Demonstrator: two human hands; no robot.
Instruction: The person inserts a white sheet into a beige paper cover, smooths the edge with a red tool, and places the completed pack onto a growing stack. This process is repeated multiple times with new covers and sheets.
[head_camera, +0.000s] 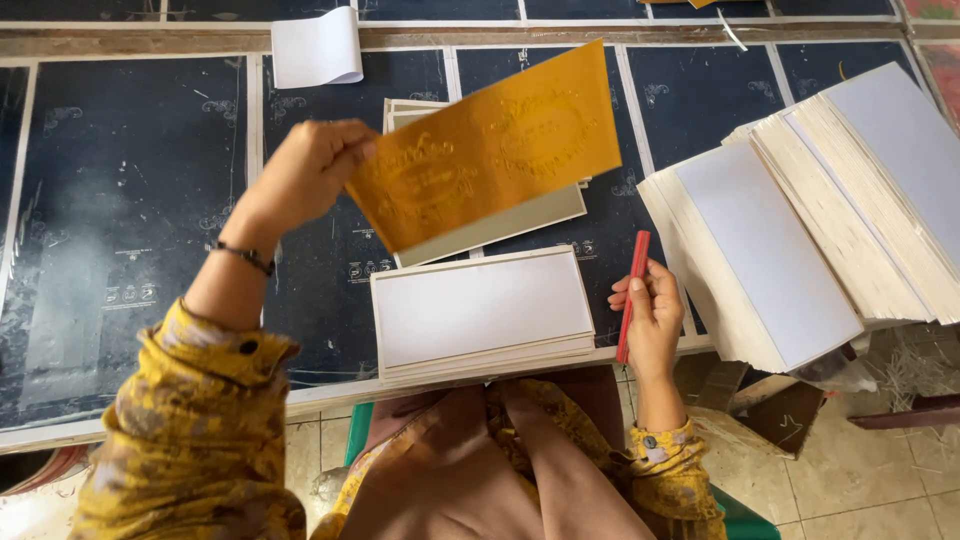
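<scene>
My left hand (305, 170) is raised above the dark table (120, 220) and grips the left end of a shiny gold sheet (490, 145) with embossed ornament, held tilted in the air. My right hand (650, 315) rests at the table's front edge, closed around a thin red stick (633, 290). Between the hands lies a small stack of white cards (482, 310). Another stack of cream cards (500, 225) lies behind it, partly hidden by the gold sheet.
Tall leaning piles of white-faced cards (800, 220) fill the right side of the table. A loose white sheet (318, 48) lies at the far edge. A cardboard box (770, 415) stands on the tiled floor at lower right.
</scene>
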